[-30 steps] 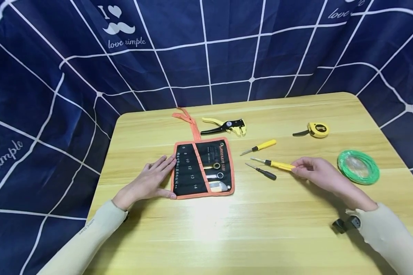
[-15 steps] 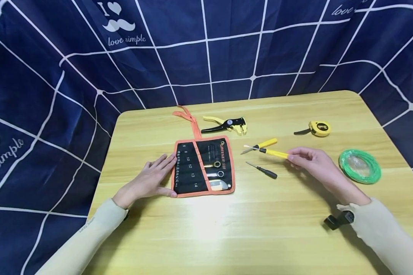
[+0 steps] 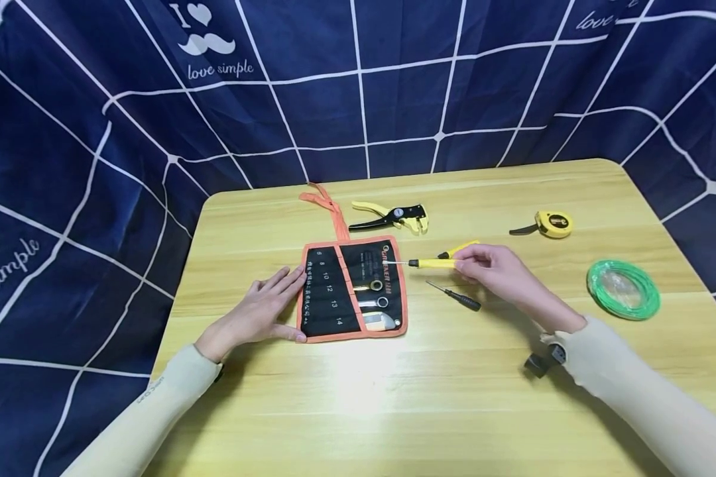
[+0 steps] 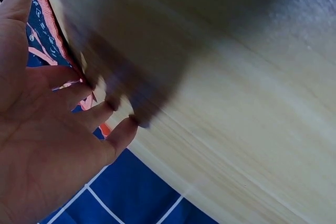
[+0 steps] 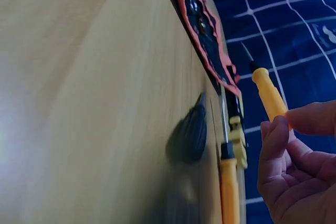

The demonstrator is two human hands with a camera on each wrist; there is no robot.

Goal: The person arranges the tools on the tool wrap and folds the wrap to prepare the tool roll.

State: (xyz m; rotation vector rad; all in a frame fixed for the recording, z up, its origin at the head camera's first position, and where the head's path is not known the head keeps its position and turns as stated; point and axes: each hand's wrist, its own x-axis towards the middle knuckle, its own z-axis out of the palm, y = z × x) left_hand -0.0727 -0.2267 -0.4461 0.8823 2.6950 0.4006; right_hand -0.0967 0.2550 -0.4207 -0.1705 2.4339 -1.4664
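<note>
Fingers of the right hand (image 3: 501,275) pinch a yellow-handled screwdriver (image 3: 429,263) over the black tool roll with orange trim (image 3: 352,291); it could slip from that light hold. Left hand (image 3: 256,315) lies flat beside the roll.

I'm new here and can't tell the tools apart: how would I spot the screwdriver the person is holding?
Find the orange-edged black tool roll at the middle of the wooden table. Just to its right, the right hand pinches a yellow-handled screwdriver, tip towards the roll. It alone is lifted; another yellow screwdriver and a black screwdriver lie flat.
</note>
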